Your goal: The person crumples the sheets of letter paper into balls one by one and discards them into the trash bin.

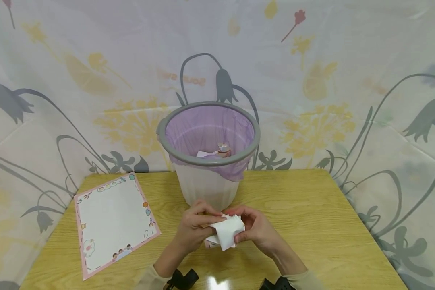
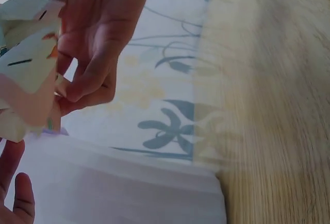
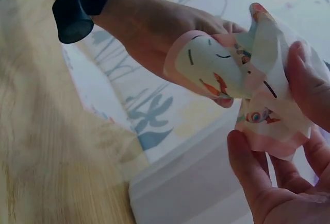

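Observation:
A crumpled sheet of paper (image 1: 229, 231), white with a pink printed border, is held between both hands in front of the bin. My left hand (image 1: 195, 226) grips its left side, fingers bent over the top. On the other side my right hand (image 1: 256, 230) pinches it between thumb and fingers. The right wrist view shows the folded paper (image 3: 268, 87) close up, with small printed drawings along its pink edge. Part of the paper is hidden by the fingers.
A white bin (image 1: 208, 185) with a grey rim and purple liner stands just beyond the hands, some scraps (image 1: 222, 151) inside. A flat pink-bordered sheet (image 1: 116, 221) lies on the wooden table (image 1: 311, 225) at left. A patterned cloth (image 1: 137, 80) hangs behind.

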The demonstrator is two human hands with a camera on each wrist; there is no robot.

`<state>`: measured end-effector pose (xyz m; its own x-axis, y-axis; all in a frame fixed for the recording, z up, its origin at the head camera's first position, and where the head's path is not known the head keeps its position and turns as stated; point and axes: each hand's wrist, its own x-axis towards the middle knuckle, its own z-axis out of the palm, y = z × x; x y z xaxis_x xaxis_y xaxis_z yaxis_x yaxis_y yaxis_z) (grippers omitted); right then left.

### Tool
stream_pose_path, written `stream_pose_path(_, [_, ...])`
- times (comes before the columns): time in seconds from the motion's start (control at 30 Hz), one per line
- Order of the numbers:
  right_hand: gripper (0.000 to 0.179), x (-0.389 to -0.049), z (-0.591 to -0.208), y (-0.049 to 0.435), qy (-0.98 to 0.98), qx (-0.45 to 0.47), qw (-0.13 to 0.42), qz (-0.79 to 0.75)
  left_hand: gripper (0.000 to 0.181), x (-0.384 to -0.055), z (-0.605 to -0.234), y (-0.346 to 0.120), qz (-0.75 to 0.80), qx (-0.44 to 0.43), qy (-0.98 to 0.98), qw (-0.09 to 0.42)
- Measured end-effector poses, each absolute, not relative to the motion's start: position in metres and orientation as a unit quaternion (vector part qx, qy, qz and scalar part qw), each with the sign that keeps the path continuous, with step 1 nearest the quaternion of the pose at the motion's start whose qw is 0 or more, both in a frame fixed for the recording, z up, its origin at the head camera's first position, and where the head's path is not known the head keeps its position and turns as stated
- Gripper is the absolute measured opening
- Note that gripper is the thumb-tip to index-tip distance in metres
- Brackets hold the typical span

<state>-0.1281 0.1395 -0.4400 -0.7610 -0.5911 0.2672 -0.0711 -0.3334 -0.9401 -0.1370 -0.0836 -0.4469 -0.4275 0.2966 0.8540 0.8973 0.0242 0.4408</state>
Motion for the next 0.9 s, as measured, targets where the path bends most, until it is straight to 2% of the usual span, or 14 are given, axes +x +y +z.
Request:
stream_pose_path(0.13, [0.022,-0.129,-0.443,0.136,0.543,-0.308,0.142,-0.768,0.023,-0.138,-0.446,-0.083,-0.54,-0.458,-0.648,0.28])
stream_pose_path(0.23, [0.014,-0.128,-0.444,0.136,0.547,-0.298,0.137,-0.77,0.023,-0.138,-0.445,-0.082,-0.541,-0.459,-0.65,0.273])
stream_pose_path(0.33, [0.01,-0.128,-0.444,0.137,0.545,-0.298,0.14,-0.771,0.023,-0.137,-0.443,-0.083,-0.547,-0.458,-0.652,0.255])
stream_pose_path(0.5, [0.012,-0.129,-0.446,0.141,0.525,-0.294,0.157,-0.783,0.029,-0.135,-0.438,-0.088,-0.55,-0.457,-0.663,0.219])
stream_pose_path(0.6, [0.018,-0.129,-0.447,0.145,0.51,-0.28,0.169,-0.796,0.039,-0.132,-0.435,-0.092,-0.533,-0.468,-0.675,0.202])
stream_pose_path(0.73, [0.021,-0.13,-0.446,0.149,0.497,-0.273,0.173,-0.805,0.064,-0.128,-0.431,-0.096,-0.484,-0.495,-0.697,0.188])
stream_pose_path(0.9, [0.018,-0.129,-0.446,0.148,0.489,-0.269,0.18,-0.81,0.079,-0.128,-0.425,-0.095,-0.418,-0.529,-0.703,0.227])
